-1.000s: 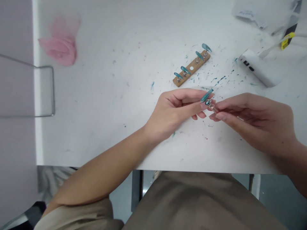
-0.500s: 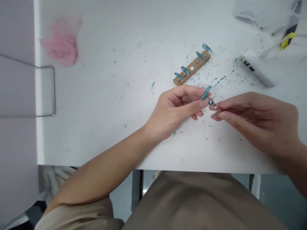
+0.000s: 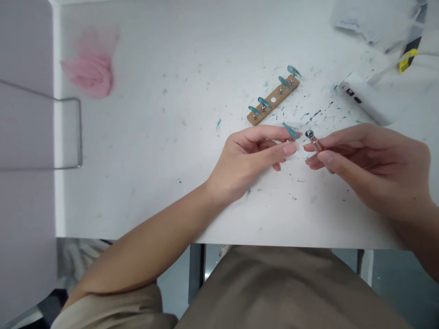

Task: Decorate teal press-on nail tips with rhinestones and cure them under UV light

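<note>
My left hand pinches a teal artificial nail tip between thumb and fingers. My right hand is closed on a small metal peg holder with a teal-smeared round head. The nail tip and the peg are apart, a short gap between them. Just beyond my hands lies a wooden strip carrying several pegs with teal nail tips on them and one bare white spot near its middle.
The white table is flecked with teal paint around the strip. A white boxy device sits at right, papers and a yellow clip behind it. A pink cloth lies at far left, near a wire frame.
The nail tip sat on the peg a second ago. My left hand has pulled it off, and my right hand has drawn the peg slightly right and up.
</note>
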Demonstrator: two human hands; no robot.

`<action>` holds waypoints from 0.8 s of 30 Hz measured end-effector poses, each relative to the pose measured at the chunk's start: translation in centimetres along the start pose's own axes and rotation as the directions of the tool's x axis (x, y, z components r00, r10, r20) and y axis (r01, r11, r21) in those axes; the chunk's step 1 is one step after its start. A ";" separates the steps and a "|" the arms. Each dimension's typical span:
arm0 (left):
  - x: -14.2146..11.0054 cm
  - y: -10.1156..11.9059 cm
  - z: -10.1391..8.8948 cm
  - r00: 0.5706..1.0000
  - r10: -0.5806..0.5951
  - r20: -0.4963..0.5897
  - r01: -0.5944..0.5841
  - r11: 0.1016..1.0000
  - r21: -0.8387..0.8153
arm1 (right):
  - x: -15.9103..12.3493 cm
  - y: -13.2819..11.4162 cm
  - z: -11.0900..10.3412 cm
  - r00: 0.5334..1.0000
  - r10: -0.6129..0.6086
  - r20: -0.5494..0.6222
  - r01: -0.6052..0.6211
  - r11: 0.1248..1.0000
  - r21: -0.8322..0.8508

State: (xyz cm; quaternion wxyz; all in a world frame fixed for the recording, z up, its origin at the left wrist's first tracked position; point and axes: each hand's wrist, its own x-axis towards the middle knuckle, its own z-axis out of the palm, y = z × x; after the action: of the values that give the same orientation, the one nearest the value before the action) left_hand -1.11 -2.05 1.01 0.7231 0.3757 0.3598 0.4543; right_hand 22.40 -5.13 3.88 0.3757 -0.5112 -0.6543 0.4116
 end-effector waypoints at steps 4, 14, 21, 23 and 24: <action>0.0 -0.2 0.2 1.000 0.008 -0.003 -0.008 1.000 -0.013 | -0.1 -0.2 0.0 0.999 0.026 -0.017 -0.026 1.000 0.007; -0.2 0.3 0.2 0.997 -0.017 0.069 0.011 0.996 0.087 | 0.0 0.0 0.0 1.000 0.001 0.010 -0.002 0.999 0.051; -0.1 -0.3 -0.4 0.995 -0.001 0.098 -0.008 0.996 0.088 | 0.0 0.0 -0.1 0.998 0.014 0.062 -0.017 0.998 0.054; 0.0 -0.4 -0.5 0.995 -0.002 0.101 -0.007 0.996 0.085 | 0.0 -0.1 -0.2 0.997 0.007 0.079 -0.011 0.998 0.055; 0.0 -0.4 -0.5 0.995 -0.002 0.100 -0.006 0.996 0.084 | 0.0 -0.1 -0.2 0.997 0.007 0.082 -0.011 0.998 0.054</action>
State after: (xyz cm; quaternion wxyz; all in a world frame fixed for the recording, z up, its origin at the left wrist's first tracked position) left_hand -1.41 -2.08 0.43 0.7232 0.4284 0.3417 0.4203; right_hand 22.52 -5.12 4.06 0.3606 -0.4864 -0.6553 0.4516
